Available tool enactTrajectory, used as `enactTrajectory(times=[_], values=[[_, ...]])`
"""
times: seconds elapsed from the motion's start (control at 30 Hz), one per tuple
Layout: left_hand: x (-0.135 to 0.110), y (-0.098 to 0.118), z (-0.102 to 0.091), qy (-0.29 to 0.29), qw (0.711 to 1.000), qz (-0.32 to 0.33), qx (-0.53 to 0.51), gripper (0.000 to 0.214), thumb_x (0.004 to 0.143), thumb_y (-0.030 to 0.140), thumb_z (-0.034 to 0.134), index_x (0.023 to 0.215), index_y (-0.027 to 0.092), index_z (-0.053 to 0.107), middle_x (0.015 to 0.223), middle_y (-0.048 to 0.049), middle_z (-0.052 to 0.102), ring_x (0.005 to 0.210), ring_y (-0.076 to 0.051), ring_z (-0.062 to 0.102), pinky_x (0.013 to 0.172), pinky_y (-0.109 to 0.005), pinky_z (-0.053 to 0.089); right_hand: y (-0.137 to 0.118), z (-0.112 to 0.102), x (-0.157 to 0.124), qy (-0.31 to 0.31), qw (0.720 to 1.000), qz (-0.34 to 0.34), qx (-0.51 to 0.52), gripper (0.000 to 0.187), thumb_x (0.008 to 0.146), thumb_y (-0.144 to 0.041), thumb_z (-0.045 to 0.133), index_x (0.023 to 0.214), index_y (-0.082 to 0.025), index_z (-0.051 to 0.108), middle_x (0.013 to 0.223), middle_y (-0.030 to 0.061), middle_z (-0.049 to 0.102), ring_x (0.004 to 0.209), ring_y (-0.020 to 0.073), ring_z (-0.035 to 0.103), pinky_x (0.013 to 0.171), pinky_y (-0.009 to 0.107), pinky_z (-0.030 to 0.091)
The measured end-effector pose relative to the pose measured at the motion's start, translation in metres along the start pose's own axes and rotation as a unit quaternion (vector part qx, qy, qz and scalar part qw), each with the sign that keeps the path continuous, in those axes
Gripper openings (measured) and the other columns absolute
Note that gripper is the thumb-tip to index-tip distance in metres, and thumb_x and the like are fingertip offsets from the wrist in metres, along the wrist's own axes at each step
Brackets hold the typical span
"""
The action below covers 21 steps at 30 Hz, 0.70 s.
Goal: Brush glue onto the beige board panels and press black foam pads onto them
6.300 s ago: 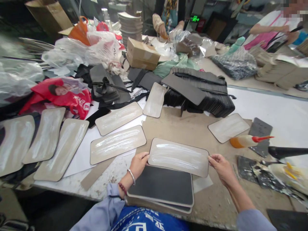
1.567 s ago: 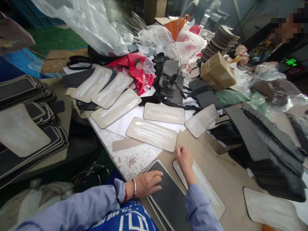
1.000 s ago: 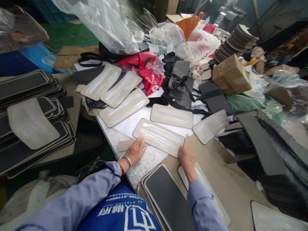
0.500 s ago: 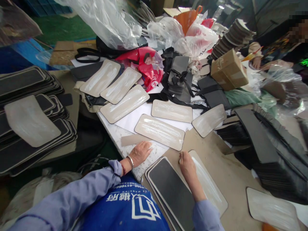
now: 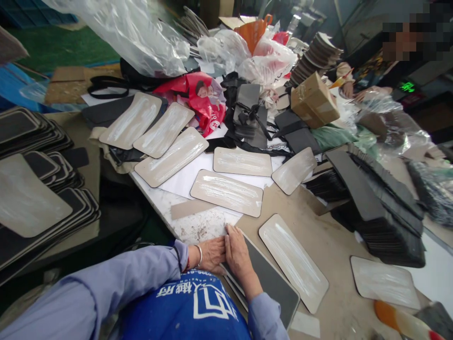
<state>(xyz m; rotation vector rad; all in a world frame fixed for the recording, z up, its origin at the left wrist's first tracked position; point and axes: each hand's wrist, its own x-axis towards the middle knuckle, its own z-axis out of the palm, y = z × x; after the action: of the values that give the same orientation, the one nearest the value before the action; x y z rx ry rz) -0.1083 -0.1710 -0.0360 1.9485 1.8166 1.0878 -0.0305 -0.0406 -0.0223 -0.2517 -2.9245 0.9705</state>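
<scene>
Your sleeves (image 5: 116, 288) are pale lilac, your apron (image 5: 170, 316) bright blue with white lettering. At five o'clock, a black panel (image 5: 272, 283); at four, a beige panel (image 5: 293, 262) streaked white; at eleven, a red printed bag (image 5: 200, 97).

Matt black panel (image 5: 272, 283), tan board (image 5: 292, 260) streaked with glossy glue, scuffed bench (image 5: 198, 226), crinkled clear plastic (image 5: 141, 35)

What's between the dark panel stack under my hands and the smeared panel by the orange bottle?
In the head view, another beige panel smeared with white lies there, close beside the dark stack; bare brown tabletop separates it from the far panel.
</scene>
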Motion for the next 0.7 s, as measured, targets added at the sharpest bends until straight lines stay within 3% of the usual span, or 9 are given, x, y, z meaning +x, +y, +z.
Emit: enactTrajectory(times=[0.13, 0.27, 0.37, 0.47, 0.57, 0.7], values=[[0.003, 0.005, -0.007, -0.018, 1.000, -0.006, -0.010, 0.050, 0.079, 0.041, 0.047, 0.122, 0.017, 0.049, 0.120, -0.0131, 0.057, 0.118, -0.029, 0.045, 0.104, -0.044, 0.031, -0.001, -0.001, -0.002, 0.016, 0.999, 0.040, 0.025, 0.041, 0.092, -0.030, 0.027, 0.124, -0.017, 0.049, 0.121, 0.0089, 0.055, 0.117, 0.0199, 0.046, 0.101, 0.044, 0.036], [0.003, 0.000, -0.004, -0.097, 0.995, -0.023, 0.008, 0.072, 0.074, 0.048, 0.054, 0.133, 0.012, 0.032, 0.136, -0.0199, 0.039, 0.130, -0.029, 0.030, 0.105, -0.046, 0.029, 0.012, -0.004, -0.011, 0.093, 0.991, 0.100, 0.012, 0.044, 0.092, -0.035, 0.025, 0.121, -0.015, 0.051, 0.120, 0.0105, 0.055, 0.118, 0.0209, 0.045, 0.102, 0.045, 0.034], [0.001, -0.001, 0.000, -0.130, 0.990, -0.046, 0.015, 0.072, 0.076, 0.046, 0.052, 0.135, 0.012, 0.028, 0.139, -0.0217, 0.033, 0.131, -0.031, 0.025, 0.104, -0.049, 0.029, 0.019, -0.011, -0.022, 0.156, 0.979, 0.134, 0.013, 0.046, 0.092, -0.038, 0.025, 0.118, -0.011, 0.051, 0.118, 0.0133, 0.056, 0.115, 0.0215, 0.047, 0.100, 0.044, 0.036], [0.001, 0.003, 0.000, -0.103, 0.992, -0.066, 0.013, 0.064, 0.078, 0.036, 0.052, 0.134, 0.014, 0.029, 0.137, -0.0192, 0.038, 0.130, -0.029, 0.030, 0.103, -0.048, 0.032, 0.021, -0.024, -0.035, 0.196, 0.964, 0.178, 0.027, 0.045, 0.091, -0.040, 0.027, 0.116, -0.011, 0.052, 0.112, 0.0142, 0.059, 0.106, 0.0209, 0.054, 0.094, 0.040, 0.041], [0.007, 0.006, 0.001, -0.029, 0.995, -0.095, 0.017, 0.054, 0.082, 0.025, 0.046, 0.133, 0.016, 0.030, 0.133, -0.0170, 0.044, 0.127, -0.024, 0.035, 0.102, -0.046, 0.035, 0.021, -0.032, -0.049, 0.227, 0.945, 0.231, 0.043, 0.044, 0.090, -0.042, 0.029, 0.112, -0.012, 0.052, 0.103, 0.0136, 0.062, 0.094, 0.0203, 0.058, 0.086, 0.037, 0.045], [0.032, -0.001, 0.012, 0.019, 0.990, -0.135, 0.024, 0.054, 0.084, 0.026, 0.043, 0.134, 0.014, 0.027, 0.138, -0.0193, 0.034, 0.132, -0.026, 0.026, 0.103, -0.049, 0.034, 0.022, -0.026, -0.064, 0.239, 0.929, 0.278, 0.059, 0.038, 0.089, -0.044, 0.028, 0.096, -0.017, 0.054, 0.086, 0.0082, 0.063, 0.077, 0.0182, 0.060, 0.073, 0.032, 0.047]])
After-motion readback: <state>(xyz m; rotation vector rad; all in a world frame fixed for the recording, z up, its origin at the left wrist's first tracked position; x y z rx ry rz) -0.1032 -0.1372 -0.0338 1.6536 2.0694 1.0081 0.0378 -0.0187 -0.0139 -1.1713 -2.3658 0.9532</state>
